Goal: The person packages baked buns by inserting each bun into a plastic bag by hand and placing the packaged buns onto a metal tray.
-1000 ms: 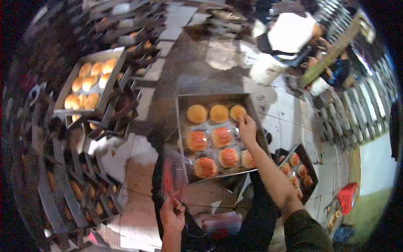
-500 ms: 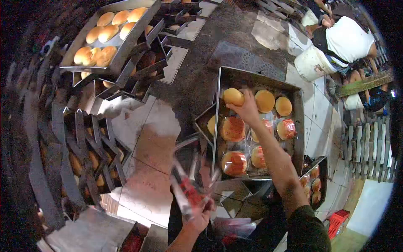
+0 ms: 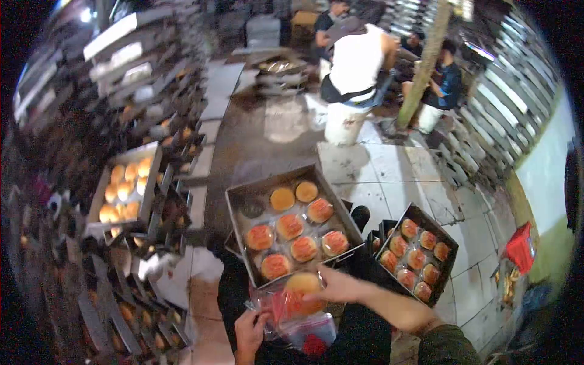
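In the head view my right hand (image 3: 334, 286) grips a round golden bun (image 3: 301, 281) just below the near edge of a metal tray (image 3: 252, 211). My left hand (image 3: 248, 328) pinches a clear plastic bag with red print (image 3: 275, 306), which meets the bun from the left. How far the bun sits inside the bag I cannot tell. Two bare buns (image 3: 282, 199) lie at the tray's far side, with several bagged buns (image 3: 289, 226) in front of them. More flat bags (image 3: 310, 331) rest by my lap.
To the right stands another tray of bagged buns (image 3: 416, 260). On the left, a tray of bare buns (image 3: 128, 182) tops a stack of trays. A person in a white top (image 3: 359, 61) sits ahead near a wooden post (image 3: 426, 67). A red basket (image 3: 521, 248) is at far right.
My right hand has lifted the bun from the tray's far left corner and brought it to the bag in my left hand. The camera view has tilted up.
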`<action>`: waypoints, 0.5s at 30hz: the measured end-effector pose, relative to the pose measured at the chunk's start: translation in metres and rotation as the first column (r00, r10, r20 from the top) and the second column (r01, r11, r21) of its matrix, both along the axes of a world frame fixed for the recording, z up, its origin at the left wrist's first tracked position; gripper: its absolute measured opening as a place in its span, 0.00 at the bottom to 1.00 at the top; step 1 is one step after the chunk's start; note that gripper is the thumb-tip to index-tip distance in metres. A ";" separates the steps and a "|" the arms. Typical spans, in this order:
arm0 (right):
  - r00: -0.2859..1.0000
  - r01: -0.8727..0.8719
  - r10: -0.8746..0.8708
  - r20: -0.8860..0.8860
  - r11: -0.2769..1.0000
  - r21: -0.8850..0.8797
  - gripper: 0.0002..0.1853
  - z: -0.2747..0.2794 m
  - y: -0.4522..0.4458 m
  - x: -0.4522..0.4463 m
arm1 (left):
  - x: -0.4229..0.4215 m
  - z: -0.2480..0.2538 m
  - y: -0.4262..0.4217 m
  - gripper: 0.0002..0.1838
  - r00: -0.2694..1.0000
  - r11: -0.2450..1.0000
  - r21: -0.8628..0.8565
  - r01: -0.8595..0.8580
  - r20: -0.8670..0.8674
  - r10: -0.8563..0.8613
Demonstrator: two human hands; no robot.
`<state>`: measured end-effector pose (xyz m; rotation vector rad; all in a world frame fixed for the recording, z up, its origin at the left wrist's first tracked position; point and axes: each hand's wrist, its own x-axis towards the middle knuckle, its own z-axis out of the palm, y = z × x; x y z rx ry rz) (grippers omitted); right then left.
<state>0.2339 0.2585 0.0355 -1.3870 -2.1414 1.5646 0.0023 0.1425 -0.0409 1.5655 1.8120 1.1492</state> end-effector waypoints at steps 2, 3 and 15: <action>0.895 0.226 -0.297 -0.334 0.946 -0.234 0.32 -0.074 -0.036 0.026 | 0.011 0.018 -0.006 0.07 0.993 0.993 -0.044 0.108 -0.039 -0.109; 0.796 0.346 -0.416 -0.440 0.909 -0.234 0.31 -0.059 -0.049 0.034 | 0.012 0.014 -0.012 0.13 0.984 0.987 0.059 -0.152 0.102 0.145; 0.704 0.308 0.149 -0.695 0.817 0.487 0.48 0.048 -0.166 0.004 | 0.100 0.023 -0.028 0.31 0.069 0.996 0.015 0.087 0.997 -0.021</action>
